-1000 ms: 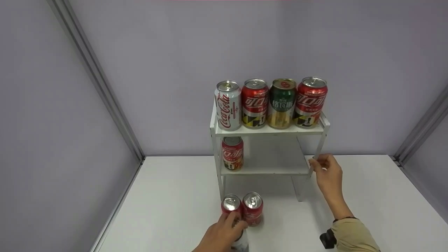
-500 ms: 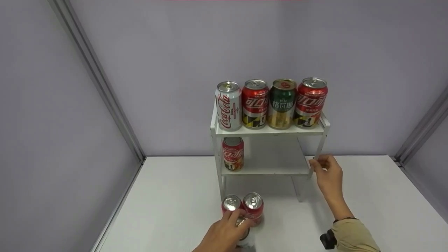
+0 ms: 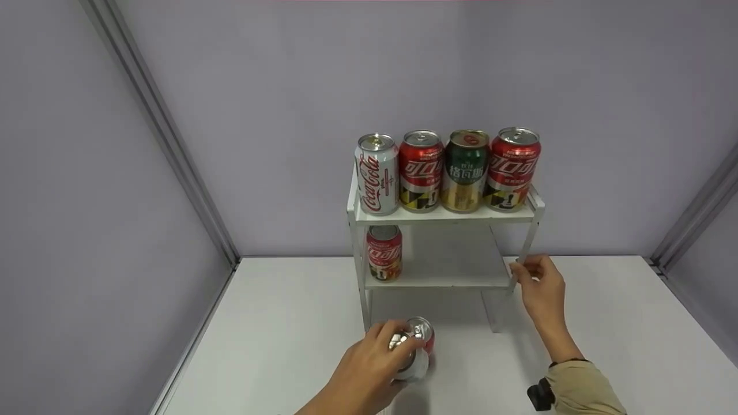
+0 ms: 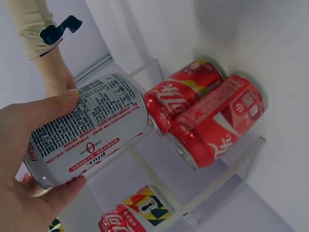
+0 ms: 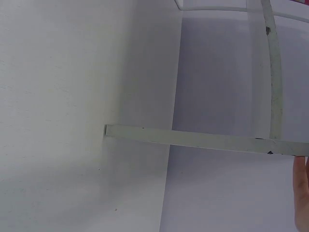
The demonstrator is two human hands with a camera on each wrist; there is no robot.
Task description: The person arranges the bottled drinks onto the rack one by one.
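Note:
My left hand (image 3: 372,363) grips a white Coca-Cola can (image 4: 96,125) near its top, thumb on one side and fingers on the other. The can is held in front of the white two-tier rack (image 3: 452,219), its shadow falling on the table below. Just beyond it stand two red Coca-Cola cans (image 4: 217,123) side by side, mostly covered by hand and can in the head view. My right hand (image 3: 541,288) pinches the rack's right front post at the lower shelf. In the right wrist view only a bit of that hand shows beside the post (image 5: 207,140).
On the top shelf, left to right, stand a white Coca-Cola can (image 3: 377,178), a red can (image 3: 421,173), a green-gold can (image 3: 464,176) and another red can (image 3: 513,170). One red can (image 3: 384,253) sits at the lower shelf's left end. Grey walls (image 3: 288,115) enclose the white table (image 3: 277,346).
My left hand has lifted the white can and carried it forward and slightly right, now overlapping the two red table cans. My right hand stays on the rack post.

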